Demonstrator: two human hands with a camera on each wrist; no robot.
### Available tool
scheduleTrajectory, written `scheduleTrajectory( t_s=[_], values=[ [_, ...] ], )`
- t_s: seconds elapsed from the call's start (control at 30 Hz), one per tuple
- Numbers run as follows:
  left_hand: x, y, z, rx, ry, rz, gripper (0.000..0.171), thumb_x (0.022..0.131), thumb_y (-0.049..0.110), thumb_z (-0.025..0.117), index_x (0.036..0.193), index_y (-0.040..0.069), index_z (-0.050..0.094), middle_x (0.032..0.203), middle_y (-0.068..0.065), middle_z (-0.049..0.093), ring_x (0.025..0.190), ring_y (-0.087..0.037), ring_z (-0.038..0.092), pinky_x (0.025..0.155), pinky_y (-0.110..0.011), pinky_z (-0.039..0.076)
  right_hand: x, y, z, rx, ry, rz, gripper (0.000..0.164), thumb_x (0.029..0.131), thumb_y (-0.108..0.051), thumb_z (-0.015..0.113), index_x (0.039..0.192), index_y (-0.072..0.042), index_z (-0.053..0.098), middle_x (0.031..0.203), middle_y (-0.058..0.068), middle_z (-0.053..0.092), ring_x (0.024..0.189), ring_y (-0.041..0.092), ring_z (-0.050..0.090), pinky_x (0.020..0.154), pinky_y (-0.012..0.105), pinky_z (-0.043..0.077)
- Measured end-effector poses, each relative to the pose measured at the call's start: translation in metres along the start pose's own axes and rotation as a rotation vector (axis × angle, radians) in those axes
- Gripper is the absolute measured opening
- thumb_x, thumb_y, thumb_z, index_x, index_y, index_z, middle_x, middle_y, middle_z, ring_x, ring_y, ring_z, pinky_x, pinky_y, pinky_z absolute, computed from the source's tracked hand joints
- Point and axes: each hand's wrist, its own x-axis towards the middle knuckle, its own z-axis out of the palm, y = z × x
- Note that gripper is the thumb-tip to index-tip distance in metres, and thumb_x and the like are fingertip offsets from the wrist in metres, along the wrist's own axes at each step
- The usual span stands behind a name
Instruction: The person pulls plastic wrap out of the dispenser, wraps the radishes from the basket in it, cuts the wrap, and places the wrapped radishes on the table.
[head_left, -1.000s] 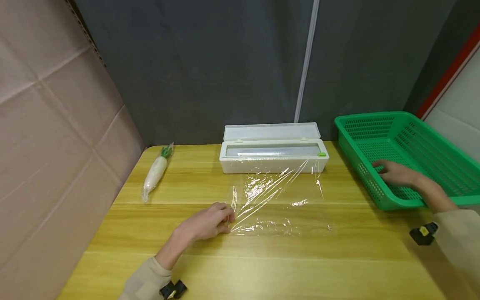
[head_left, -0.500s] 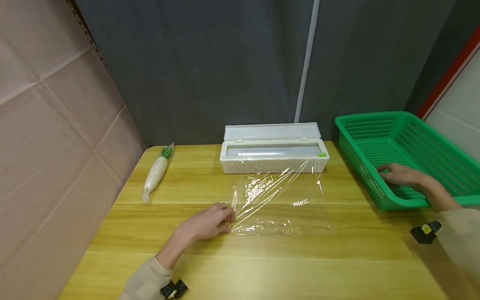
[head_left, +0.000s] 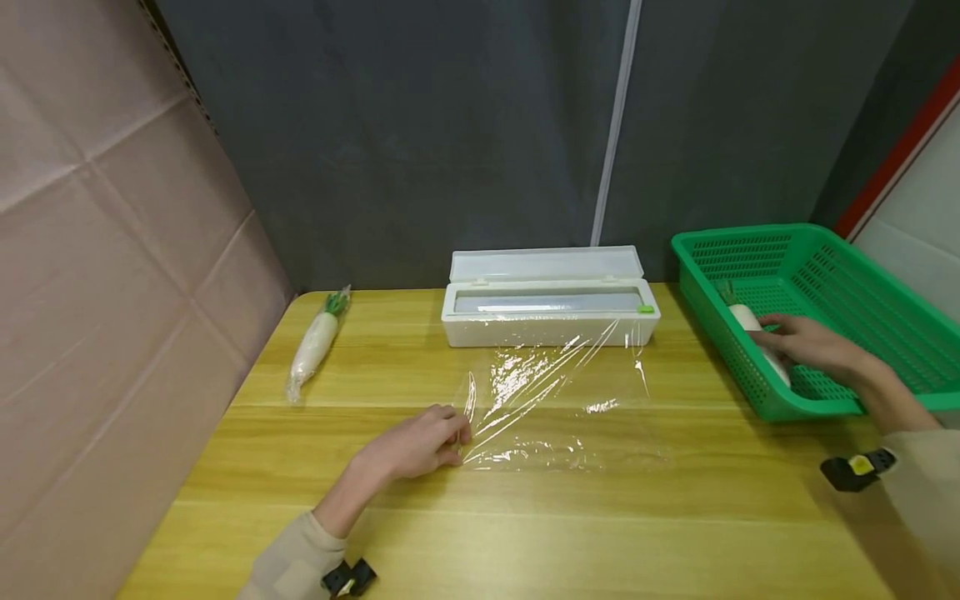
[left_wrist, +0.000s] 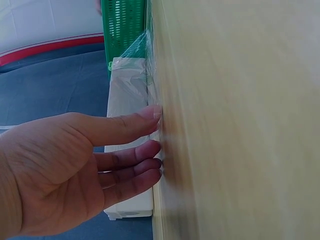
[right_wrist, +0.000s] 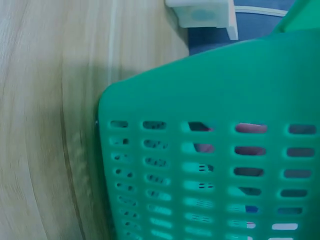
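My left hand (head_left: 416,442) holds the near left corner of a sheet of clear plastic wrap (head_left: 555,400) at the tabletop. Creases run from its fingertips up to the white wrap dispenser (head_left: 465,333), whose lid stands raised. In the left wrist view, the thumb and fingers of this hand (left_wrist: 65,165) meet the table beside the film. Inside the green basket (head_left: 720,343), my right hand (head_left: 817,346) grips a white radish (head_left: 745,317) with green leaves. The basket wall (right_wrist: 200,90) hides most of that hand in the right wrist view.
A second white radish (head_left: 315,343), wrapped in clear film, lies at the left of the wooden table (head_left: 525,542). A dark curtain (head_left: 420,142) hangs behind the table's back edge. A green slider (head_left: 645,309) sits at the dispenser's right end.
My right hand has raised a white radish into view inside the basket; earlier it was hidden behind the basket wall. The left hand and the plastic wrap stay in place.
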Motion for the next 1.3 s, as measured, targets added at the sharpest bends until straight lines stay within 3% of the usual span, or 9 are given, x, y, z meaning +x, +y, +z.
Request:
scheduleTrajectory(
  t_s=[0.1,0.27,0.4,0.57,0.83,0.9,1.0,1.2,1.3],
  values=[
    [0.000,0.001,-0.001,-0.007,-0.004,0.004,0.015,0.093,0.014,0.074,0.105,0.012,0.065,0.102,0.002,0.058,0.090,-0.012,0.055,0.079,-0.027,0.052,-0.004,-0.004,-0.001,0.016,0.045,-0.006,0.074,0.110,-0.037,0.037,0.149,0.021,0.012,0.138,0.046,0.037,0.107,0.034,0.060,0.081,0.046,0.053],
    [0.001,0.002,-0.001,-0.012,-0.004,0.003,0.015,0.093,0.013,0.074,0.105,0.011,0.065,0.102,0.001,0.058,0.090,-0.013,0.055,0.079,-0.028,0.052,-0.008,-0.013,-0.003,0.030,0.157,0.009,0.079,0.107,-0.043,0.044,0.153,0.015,0.016,0.138,0.041,0.037,0.088,0.008,0.056,0.070,0.039,0.053],
    [0.001,0.003,-0.002,-0.011,-0.003,0.002,0.016,0.093,0.013,0.074,0.105,0.011,0.065,0.102,0.001,0.059,0.090,-0.013,0.056,0.079,-0.027,0.052,-0.010,-0.018,-0.005,0.013,0.260,-0.001,0.079,0.105,-0.045,0.048,0.153,0.012,0.022,0.137,0.040,0.040,0.084,0.003,0.053,0.065,0.035,0.051],
    [0.001,0.004,-0.002,-0.016,-0.004,0.004,0.016,0.092,0.012,0.075,0.104,0.010,0.065,0.101,0.001,0.058,0.087,-0.012,0.055,0.077,-0.026,0.052,-0.014,-0.025,-0.008,0.032,0.380,-0.009,0.079,0.102,-0.047,0.054,0.156,0.005,0.027,0.139,0.035,0.042,0.091,-0.002,0.043,0.063,0.027,0.049],
    [0.001,0.005,-0.003,-0.026,-0.011,-0.012,0.017,0.091,0.012,0.075,0.105,0.010,0.065,0.097,0.002,0.056,0.082,-0.011,0.052,0.074,-0.025,0.051,-0.018,-0.042,-0.006,0.075,0.479,-0.079,0.071,0.100,-0.041,0.062,0.154,-0.004,0.037,0.125,-0.010,0.045,0.090,-0.013,0.047,0.064,0.016,0.046],
    [0.000,0.005,-0.003,-0.023,-0.012,-0.013,0.017,0.092,0.012,0.075,0.105,0.010,0.065,0.097,0.002,0.056,0.083,-0.011,0.051,0.074,-0.025,0.051,-0.019,-0.049,-0.005,0.077,0.488,-0.097,0.069,0.099,-0.040,0.064,0.153,-0.004,0.039,0.121,-0.016,0.045,0.088,-0.015,0.049,0.064,0.014,0.046],
    [0.000,0.005,-0.002,-0.019,-0.011,-0.011,0.017,0.092,0.013,0.074,0.105,0.010,0.065,0.095,0.002,0.055,0.083,-0.011,0.051,0.073,-0.025,0.050,-0.019,-0.060,-0.004,0.068,0.492,-0.126,0.068,0.098,-0.036,0.066,0.152,-0.003,0.041,0.124,-0.012,0.046,0.089,-0.014,0.049,0.065,0.013,0.046],
    [0.000,0.005,-0.002,-0.021,-0.002,-0.006,0.016,0.092,0.012,0.075,0.104,0.010,0.065,0.097,0.001,0.057,0.084,-0.013,0.053,0.075,-0.027,0.051,-0.016,-0.085,0.005,0.034,0.480,-0.186,0.065,0.097,-0.032,0.069,0.150,-0.003,0.044,0.133,0.017,0.051,0.089,-0.012,0.048,0.066,0.010,0.044],
    [0.000,0.005,-0.002,-0.022,0.003,-0.009,0.016,0.092,0.012,0.075,0.104,0.010,0.065,0.100,0.001,0.058,0.086,-0.013,0.054,0.077,-0.028,0.052,-0.014,-0.097,0.012,0.015,0.465,-0.202,0.064,0.096,-0.032,0.070,0.149,-0.005,0.045,0.132,0.022,0.054,0.088,-0.011,0.050,0.067,0.013,0.046]
  ],
)
